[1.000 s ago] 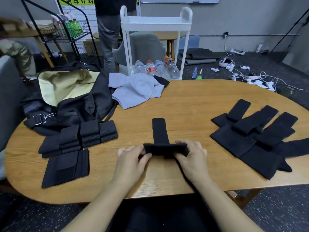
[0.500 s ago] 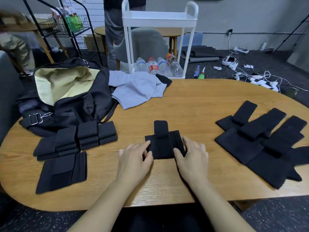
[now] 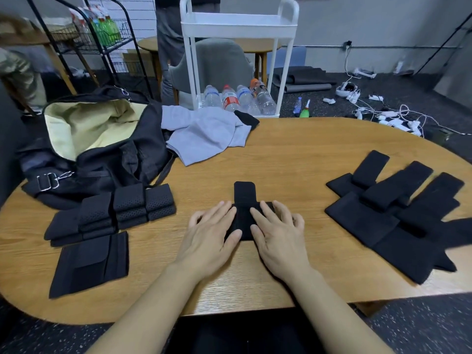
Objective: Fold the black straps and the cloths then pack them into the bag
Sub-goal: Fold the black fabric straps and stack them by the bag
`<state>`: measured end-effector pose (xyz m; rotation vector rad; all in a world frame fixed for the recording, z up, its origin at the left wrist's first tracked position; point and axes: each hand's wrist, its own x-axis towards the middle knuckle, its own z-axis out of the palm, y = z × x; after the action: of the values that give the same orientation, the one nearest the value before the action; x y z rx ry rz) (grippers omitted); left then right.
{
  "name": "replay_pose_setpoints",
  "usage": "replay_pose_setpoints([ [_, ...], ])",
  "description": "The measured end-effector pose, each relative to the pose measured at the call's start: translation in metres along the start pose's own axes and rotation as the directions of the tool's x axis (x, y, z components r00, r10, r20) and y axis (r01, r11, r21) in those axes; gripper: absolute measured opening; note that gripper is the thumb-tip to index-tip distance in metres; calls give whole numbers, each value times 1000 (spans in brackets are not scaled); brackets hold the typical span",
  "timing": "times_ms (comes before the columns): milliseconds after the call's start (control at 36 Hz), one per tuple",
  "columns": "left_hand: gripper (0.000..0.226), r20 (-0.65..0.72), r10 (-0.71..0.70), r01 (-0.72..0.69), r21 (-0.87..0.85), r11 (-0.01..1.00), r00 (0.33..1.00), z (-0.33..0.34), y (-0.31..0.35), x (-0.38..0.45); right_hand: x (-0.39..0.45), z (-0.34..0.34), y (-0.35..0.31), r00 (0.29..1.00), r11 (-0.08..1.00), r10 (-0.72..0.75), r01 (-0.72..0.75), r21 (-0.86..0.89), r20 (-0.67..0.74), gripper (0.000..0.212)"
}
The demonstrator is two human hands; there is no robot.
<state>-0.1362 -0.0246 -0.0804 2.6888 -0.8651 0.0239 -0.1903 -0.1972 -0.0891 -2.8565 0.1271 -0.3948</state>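
Both hands (image 3: pixel 209 241) (image 3: pixel 278 238) have slid onto the folded strap (image 3: pixel 244 200), pressing flat.

View count: one, head-worn, wide-angle.
Position: above the near edge of the table (image 3: pixel 293 154), over the wearer's forearms.
Facing: forward and down.
Nearness: close to the left hand (image 3: pixel 209 236) and right hand (image 3: pixel 278 236), which sit low centre.
Far field: white cart (image 3: pixel 238 29) and floor beyond the table.
Distortion: table edge bows toward the frame borders.
Shared coverage: not applicable, single view.
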Motion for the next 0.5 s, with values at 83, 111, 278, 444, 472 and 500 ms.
replay_pose_setpoints([
  [83, 82, 9, -5, 5, 28, 1000, 1000, -2, 2, -3, -3, -1, 0, 999, 1000, 6, -5, -20, 38, 48],
  [111, 82, 11, -3, 3, 26, 1000, 1000, -3, 3, -5, -5, -2, 0, 999, 1000, 4, -3, -28, 44, 48],
  [278, 77, 16, 11, -12, 35, 999, 1000, -5, 6, -24, -22, -7, -4, 999, 998, -20, 22, -51, 37, 46],
  [444, 73, 30, 36, -37, 37, 999, 999, -5, 5, -43, -41, -11, -11, 999, 997, -14, 17, -78, 41, 45],
  [472, 72, 32, 38, -39, 32, 999, 999, -5, 5, -46, -44, -11, -12, 999, 996, -17, 21, -86, 43, 45],
  [500, 70, 33, 41, -42, 26, 999, 999, -5, 5, -49, -47, -12, -12, 999, 995, -21, 25, -93, 44, 44],
])
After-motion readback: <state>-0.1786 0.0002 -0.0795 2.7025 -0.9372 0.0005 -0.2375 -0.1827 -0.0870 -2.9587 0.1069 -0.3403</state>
